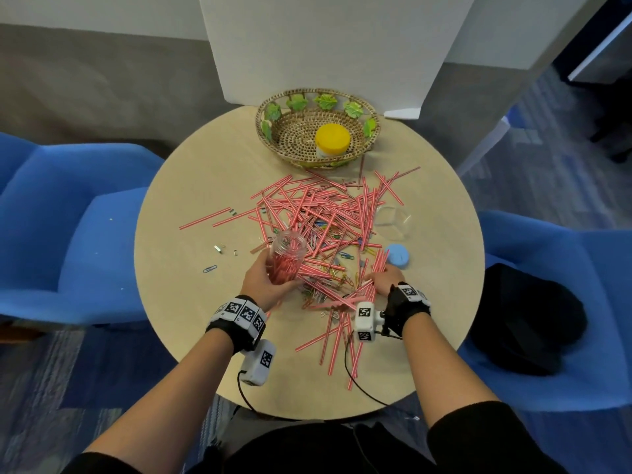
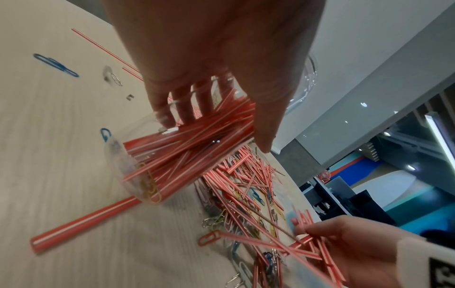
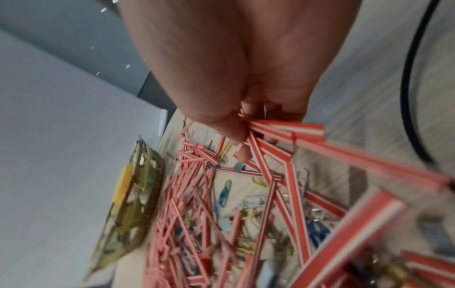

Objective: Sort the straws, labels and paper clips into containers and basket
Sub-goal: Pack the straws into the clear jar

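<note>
Fingers [image 2: 162, 109] of the left hand [image 1: 266, 282] are curled around a clear jar [image 1: 285, 256] with straws inside, just beside the straw pile [image 1: 328, 213]; the right hand [image 1: 386, 278] pinches several straws [image 3: 283, 132] at the pile's near edge, opposite the basket [image 1: 290, 131]

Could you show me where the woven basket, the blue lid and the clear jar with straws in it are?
woven basket [image 1: 290, 138]: head view, on its bare woven floor.
blue lid [image 1: 397, 255]: head view, on its flat top.
clear jar [image 1: 286, 256]: head view, on its side wall, above the left hand [image 1: 265, 285] gripping it.
</note>
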A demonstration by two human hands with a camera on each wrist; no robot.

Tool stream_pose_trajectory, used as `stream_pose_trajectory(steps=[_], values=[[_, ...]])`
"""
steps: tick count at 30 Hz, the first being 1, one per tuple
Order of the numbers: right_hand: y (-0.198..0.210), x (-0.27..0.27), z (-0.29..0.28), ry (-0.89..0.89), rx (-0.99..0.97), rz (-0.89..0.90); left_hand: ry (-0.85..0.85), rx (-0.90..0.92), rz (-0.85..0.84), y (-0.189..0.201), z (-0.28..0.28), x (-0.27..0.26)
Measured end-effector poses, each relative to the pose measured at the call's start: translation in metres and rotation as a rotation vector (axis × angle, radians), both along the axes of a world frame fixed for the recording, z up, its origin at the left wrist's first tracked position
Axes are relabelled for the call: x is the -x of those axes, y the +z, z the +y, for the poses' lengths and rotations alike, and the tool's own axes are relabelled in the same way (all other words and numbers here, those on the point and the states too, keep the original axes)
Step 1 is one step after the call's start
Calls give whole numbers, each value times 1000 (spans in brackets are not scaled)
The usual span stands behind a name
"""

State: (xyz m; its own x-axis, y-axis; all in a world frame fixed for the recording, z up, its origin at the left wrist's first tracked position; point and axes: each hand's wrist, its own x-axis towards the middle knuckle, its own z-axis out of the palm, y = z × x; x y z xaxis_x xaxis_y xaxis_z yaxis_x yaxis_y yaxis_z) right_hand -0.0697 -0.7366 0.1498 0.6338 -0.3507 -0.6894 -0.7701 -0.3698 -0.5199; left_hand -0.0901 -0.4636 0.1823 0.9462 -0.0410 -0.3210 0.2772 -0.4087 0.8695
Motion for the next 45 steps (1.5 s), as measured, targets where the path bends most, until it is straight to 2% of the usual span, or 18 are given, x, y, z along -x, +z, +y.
stream_pose_trajectory(steps=[5,7,9,12,15,19,20,24,26,28,32,35,39,45], values=[[-2,4,2,-603,-450,-180,-35,-19,-17,1,3,-1],[9,4,9,-688,-527,-239,-91,-24,-27,0,3,-2],[12,2,13,-687,-544,-307,-130,-37,-31,-2,4,-3],[22,-2,16,-731,-692,-381,-130,-30,-33,-3,6,-3],[33,-4,17,-629,-748,-445,-126,-29,-47,-4,9,-4],[45,-10,22,-392,-580,-477,-120,-55,-65,-4,13,-6],[50,-13,24,-306,-500,-485,-117,-64,-75,-4,14,-7],[75,-25,31,243,16,-605,-124,-63,-87,-4,16,-12],[93,-31,37,392,138,-704,-130,-64,-79,-5,16,-16],[116,-35,44,288,-18,-722,-139,-58,-84,-4,14,-20],[161,-40,63,12,-617,-798,-154,6,-95,0,2,-27],[177,-48,81,-56,-818,-890,-211,43,-110,6,-10,-29],[178,-51,96,-11,-796,-959,-235,74,-113,9,-24,-29],[169,-47,98,8,-695,-951,-177,168,-106,17,-23,-30]])
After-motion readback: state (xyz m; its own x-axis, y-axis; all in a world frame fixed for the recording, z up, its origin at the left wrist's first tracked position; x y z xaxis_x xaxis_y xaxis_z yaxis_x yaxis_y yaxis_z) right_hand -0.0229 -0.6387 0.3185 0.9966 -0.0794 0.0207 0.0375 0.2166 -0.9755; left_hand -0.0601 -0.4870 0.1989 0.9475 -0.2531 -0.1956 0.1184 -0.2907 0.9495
